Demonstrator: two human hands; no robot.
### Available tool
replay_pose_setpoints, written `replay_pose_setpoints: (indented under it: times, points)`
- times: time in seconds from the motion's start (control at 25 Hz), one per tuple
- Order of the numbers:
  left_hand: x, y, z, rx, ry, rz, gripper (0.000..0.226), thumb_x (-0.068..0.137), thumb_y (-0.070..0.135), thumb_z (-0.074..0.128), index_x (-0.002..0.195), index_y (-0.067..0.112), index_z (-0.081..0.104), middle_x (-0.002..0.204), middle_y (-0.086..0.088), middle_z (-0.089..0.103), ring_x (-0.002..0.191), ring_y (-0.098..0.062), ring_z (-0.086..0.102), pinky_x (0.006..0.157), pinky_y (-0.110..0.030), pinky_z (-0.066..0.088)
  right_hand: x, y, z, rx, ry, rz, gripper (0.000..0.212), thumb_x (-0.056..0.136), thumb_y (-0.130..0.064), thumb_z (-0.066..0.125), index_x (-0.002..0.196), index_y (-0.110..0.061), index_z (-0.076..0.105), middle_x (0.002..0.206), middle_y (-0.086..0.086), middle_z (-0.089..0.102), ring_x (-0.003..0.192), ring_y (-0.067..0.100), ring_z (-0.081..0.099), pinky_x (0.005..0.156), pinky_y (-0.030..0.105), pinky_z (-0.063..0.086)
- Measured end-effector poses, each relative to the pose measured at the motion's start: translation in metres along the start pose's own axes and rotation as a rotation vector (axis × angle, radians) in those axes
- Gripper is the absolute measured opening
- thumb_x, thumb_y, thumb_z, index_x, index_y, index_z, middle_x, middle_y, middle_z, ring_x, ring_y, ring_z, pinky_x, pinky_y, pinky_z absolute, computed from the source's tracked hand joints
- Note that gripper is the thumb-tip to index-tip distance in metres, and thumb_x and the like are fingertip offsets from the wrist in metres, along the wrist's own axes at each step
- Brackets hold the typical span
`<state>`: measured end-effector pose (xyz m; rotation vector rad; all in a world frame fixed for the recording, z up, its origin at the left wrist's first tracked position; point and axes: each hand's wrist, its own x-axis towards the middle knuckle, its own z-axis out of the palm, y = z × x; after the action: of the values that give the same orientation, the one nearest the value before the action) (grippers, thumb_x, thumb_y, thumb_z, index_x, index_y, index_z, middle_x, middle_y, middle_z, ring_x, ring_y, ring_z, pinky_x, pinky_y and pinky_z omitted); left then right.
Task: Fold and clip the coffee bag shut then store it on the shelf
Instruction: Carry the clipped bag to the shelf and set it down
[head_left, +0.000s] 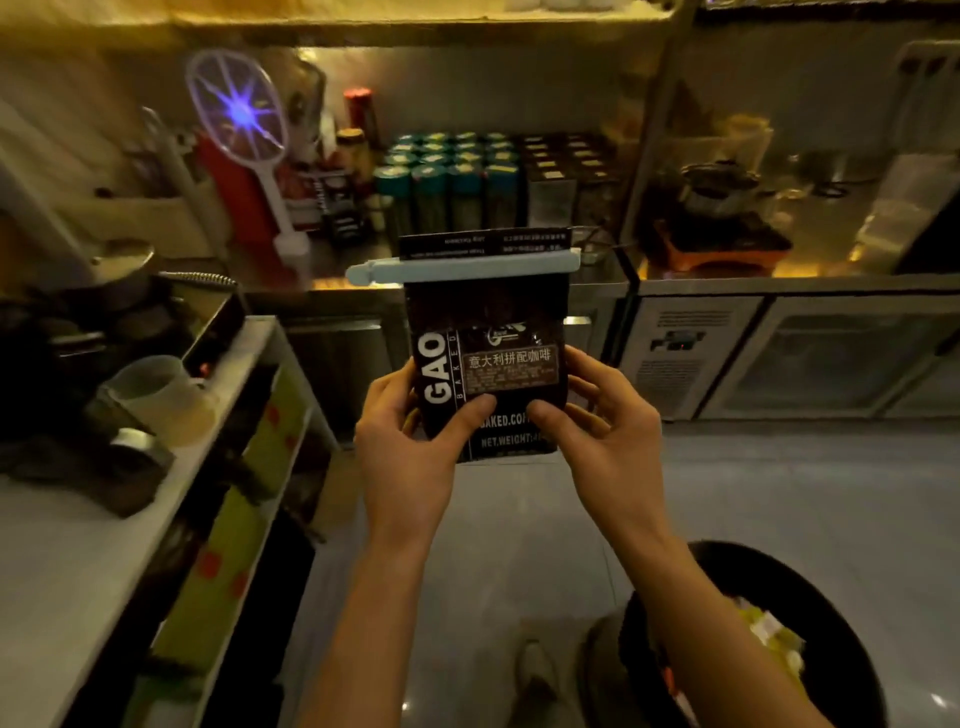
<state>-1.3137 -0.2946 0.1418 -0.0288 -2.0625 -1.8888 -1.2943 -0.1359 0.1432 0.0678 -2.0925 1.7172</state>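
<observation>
Ahead, dim kitchen with warm yellow light. At upper centre of frame, steel shelf (519, 280) with rows of teal cans (447, 192) and dark boxes (566, 176); at upper left, lit racket zapper (244, 119). On left edge, white counter (67, 561) with pale cup (156, 395). At lower right, black bin (810, 597) on grey floor (831, 493).

At frame centre, black bag (488, 374), upright in air, white print "GAO", top folded over and closed under pale clip (462, 271) lying across. Left hand (410, 441) and right hand (602, 421) grasping bag's lower part, thumbs pressed on front.
</observation>
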Motion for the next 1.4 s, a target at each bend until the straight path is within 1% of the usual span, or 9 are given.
replay_pose_setpoints:
  times: [0.2,0.36,0.56,0.72,0.8,1.0,1.16,1.28,1.4]
  points:
    - [0.082,-0.027,0.031,0.111,0.071,-0.020,0.055,0.073,0.031,0.081,0.124,0.021,0.062,0.122,0.003,0.064,0.113,-0.012,0.064,0.096,-0.041,0.055,0.095,0.048,0.021,0.080,-0.086,0.029,0.054,0.081,-0.020,0.075,0.131,-0.023,0.055,0.123,-0.004,0.064,0.115,0.004,0.060,0.094,0.033,0.054]
    - [0.158,-0.047,0.058,0.145,0.156,-0.054,0.057,0.074,0.028,0.081,0.126,0.020,0.062,0.122,0.001,0.066,0.112,-0.011,0.064,0.095,-0.039,0.056,0.185,0.082,0.044,0.119,-0.162,0.054,0.054,0.079,-0.018,0.077,0.129,-0.019,0.056,0.123,-0.005,0.065,0.115,0.004,0.060,0.093,0.025,0.054]
    - [0.238,-0.079,0.060,0.128,0.233,-0.103,0.058,0.073,0.026,0.082,0.127,0.018,0.061,0.120,0.003,0.069,0.110,-0.008,0.066,0.094,-0.031,0.056,0.263,0.114,0.094,0.139,-0.247,0.065,0.055,0.078,-0.018,0.078,0.128,-0.019,0.057,0.121,-0.006,0.065,0.113,0.002,0.060,0.089,0.016,0.051]
    - [0.326,-0.125,0.044,0.102,0.287,-0.149,0.061,0.071,0.026,0.083,0.127,0.018,0.061,0.117,0.003,0.070,0.107,-0.007,0.067,0.090,-0.030,0.058,0.339,0.148,0.163,0.121,-0.288,0.082,0.055,0.077,-0.016,0.079,0.128,-0.019,0.058,0.120,-0.007,0.065,0.112,0.001,0.061,0.089,0.017,0.052]
    - [0.373,-0.145,0.030,0.085,0.272,-0.142,0.060,0.071,0.026,0.083,0.126,0.018,0.062,0.118,0.002,0.070,0.108,-0.008,0.068,0.089,-0.029,0.058,0.374,0.160,0.200,0.091,-0.308,0.079,0.057,0.076,-0.017,0.080,0.128,-0.020,0.057,0.121,-0.007,0.066,0.111,0.000,0.061,0.089,0.018,0.053]
    - [0.502,-0.189,-0.001,0.132,0.214,-0.166,0.060,0.072,0.021,0.084,0.127,0.017,0.061,0.116,0.004,0.070,0.104,-0.002,0.067,0.082,-0.015,0.055,0.464,0.187,0.288,0.041,-0.308,0.130,0.056,0.076,-0.018,0.080,0.127,-0.019,0.056,0.117,-0.007,0.067,0.106,-0.001,0.064,0.087,0.024,0.057]
    - [0.576,-0.231,-0.003,0.148,0.228,-0.238,0.059,0.072,0.022,0.085,0.126,0.017,0.062,0.117,0.002,0.070,0.106,-0.009,0.067,0.087,-0.024,0.057,0.526,0.220,0.340,0.018,-0.310,0.183,0.054,0.075,-0.017,0.081,0.124,-0.019,0.059,0.114,-0.010,0.067,0.105,-0.002,0.063,0.085,0.026,0.058]
    - [0.639,-0.271,0.000,0.175,0.245,-0.289,0.060,0.072,0.024,0.085,0.127,0.018,0.061,0.120,0.001,0.068,0.109,-0.013,0.065,0.089,-0.027,0.056,0.583,0.262,0.380,-0.001,-0.347,0.216,0.052,0.075,-0.017,0.081,0.122,-0.019,0.059,0.111,-0.014,0.065,0.105,-0.005,0.062,0.084,0.018,0.055]
    - [0.685,-0.306,0.005,0.200,0.279,-0.368,0.060,0.073,0.019,0.084,0.128,0.017,0.059,0.123,-0.003,0.067,0.112,-0.018,0.063,0.090,-0.031,0.056,0.626,0.297,0.410,-0.003,-0.426,0.275,0.048,0.075,-0.013,0.081,0.116,-0.025,0.059,0.104,-0.022,0.061,0.096,-0.020,0.058,0.077,0.006,0.051]
